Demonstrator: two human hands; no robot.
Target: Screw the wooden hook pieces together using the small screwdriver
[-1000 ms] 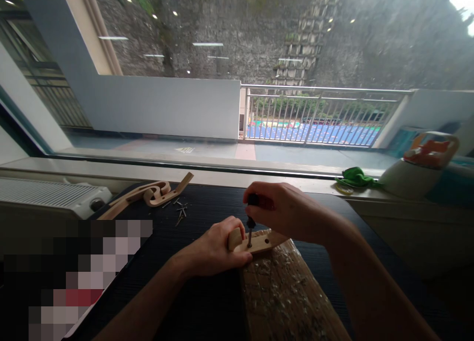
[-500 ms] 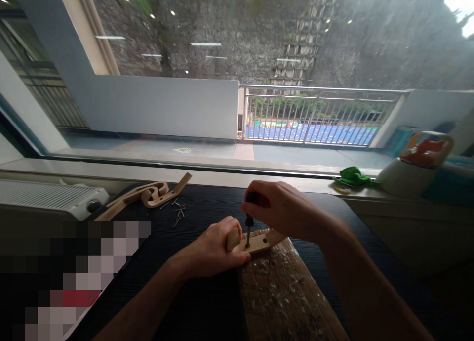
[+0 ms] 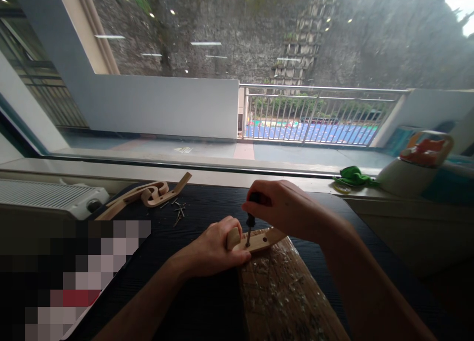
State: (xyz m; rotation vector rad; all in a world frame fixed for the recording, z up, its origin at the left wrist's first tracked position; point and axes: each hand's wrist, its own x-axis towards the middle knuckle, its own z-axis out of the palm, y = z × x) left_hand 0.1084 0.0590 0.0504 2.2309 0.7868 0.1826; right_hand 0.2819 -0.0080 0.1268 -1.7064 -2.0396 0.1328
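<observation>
A black table (image 3: 213,202) stood against a pale windowsill (image 3: 207,176), with a railing (image 3: 314,114) visible beyond the glass and a white radiator (image 3: 48,195) to the left. A green cloth (image 3: 351,176) lay on the sill at the right. On the table's far left side were more curved wooden parts (image 3: 157,195), with a scatter of thin metal fasteners (image 3: 180,213) just beside them.

Compared with half a second earlier, little had changed: the top of the screwdriver (image 3: 251,220) leaned slightly more to the right, while its tip stayed at the same hole. The wooden piece (image 3: 258,243) had not shifted under it, and the left hand (image 3: 218,244) kept its place.

The screwdriver pointed downward, its long axis nearly vertical. The wooden piece lay across the far end of a board with a shiny, wrinkled covering (image 3: 285,286); its long axis ran from the left hand rightward and slightly away, with the curled end at the left and the other end passing beneath the right hand (image 3: 281,205).

The left hand pinched the wooden piece near its curl, thumb along the near edge. The right hand's fingers were wrapped around the screwdriver's dark handle.
</observation>
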